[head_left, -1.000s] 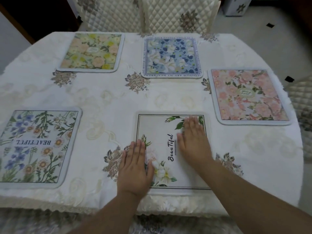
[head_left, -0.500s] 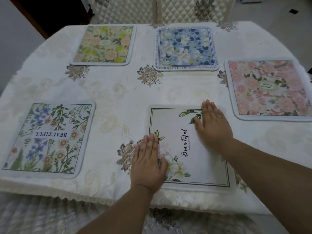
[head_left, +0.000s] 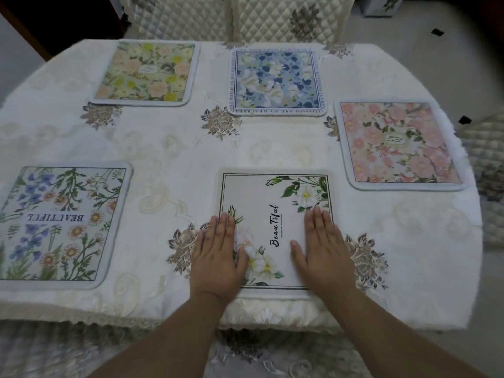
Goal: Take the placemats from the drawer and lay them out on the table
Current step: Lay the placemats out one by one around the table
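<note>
Several floral placemats lie flat on the table, which wears a cream embroidered cloth. Nearest me is a white mat printed "Beautiful". My left hand rests flat over its left edge, fingers straight. My right hand lies flat on its right half, fingers straight too. A blue-and-daisy "BEAUTIFUL" mat sits at the near left. A yellow-pink mat is far left, a blue one far centre, a pink one at the right.
Two quilted chair backs stand against the table's far side. Another quilted seat shows at the right edge. The tablecloth's lace hem hangs over the near edge by my forearms.
My right hand has slid back toward me from the white mat's far right corner to its near right half. My left hand stayed at the left edge.
</note>
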The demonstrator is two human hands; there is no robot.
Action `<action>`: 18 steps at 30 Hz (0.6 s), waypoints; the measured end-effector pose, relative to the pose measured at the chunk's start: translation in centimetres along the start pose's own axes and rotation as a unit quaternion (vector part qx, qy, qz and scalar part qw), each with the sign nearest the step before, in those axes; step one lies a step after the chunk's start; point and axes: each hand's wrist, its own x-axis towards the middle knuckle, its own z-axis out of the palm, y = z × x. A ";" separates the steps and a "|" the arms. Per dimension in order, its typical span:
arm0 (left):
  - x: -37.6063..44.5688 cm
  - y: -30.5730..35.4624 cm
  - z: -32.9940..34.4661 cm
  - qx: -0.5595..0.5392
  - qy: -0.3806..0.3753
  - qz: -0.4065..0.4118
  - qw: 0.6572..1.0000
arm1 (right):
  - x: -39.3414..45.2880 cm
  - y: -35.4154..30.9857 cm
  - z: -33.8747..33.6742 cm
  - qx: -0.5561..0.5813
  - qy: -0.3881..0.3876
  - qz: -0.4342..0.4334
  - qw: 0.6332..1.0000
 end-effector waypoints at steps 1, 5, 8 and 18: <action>0.0 0.0 0.0 0.001 -0.001 -0.001 1.000 | -0.1 0.5 0.0 0.002 -0.003 0.006 1.000; 0.1 -0.2 0.2 0.005 0.002 0.004 1.000 | -0.7 2.8 -0.4 0.018 -0.002 0.047 0.999; 0.0 -0.2 0.4 0.013 0.001 0.003 1.000 | -0.8 3.1 -0.4 0.020 0.004 0.047 0.999; 0.7 -0.3 -1.5 0.030 -0.106 0.018 0.994 | 0.9 3.1 -4.8 0.069 -0.172 0.100 0.978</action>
